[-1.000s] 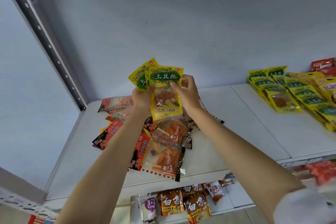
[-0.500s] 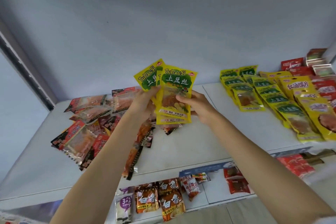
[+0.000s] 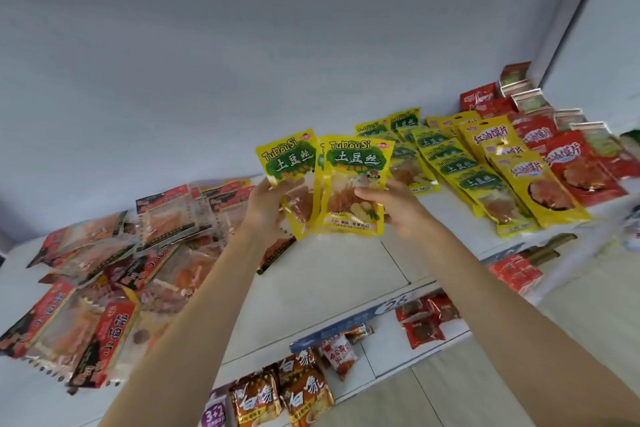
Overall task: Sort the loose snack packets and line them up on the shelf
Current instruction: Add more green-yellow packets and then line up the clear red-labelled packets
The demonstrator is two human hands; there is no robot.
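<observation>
Two hands, glossy flat yellow packets

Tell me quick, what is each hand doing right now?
Left hand: grips the left yellow TuDouSi packet.
Right hand: holds the front yellow TuDouSi packet, thumb across its face.

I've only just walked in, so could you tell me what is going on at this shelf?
A person is sorting snacks. The left hand and right hand hold yellow TuDouSi packets above the shelf. Matching yellow rows lie to the right; a loose red pile remains on the left.
</observation>
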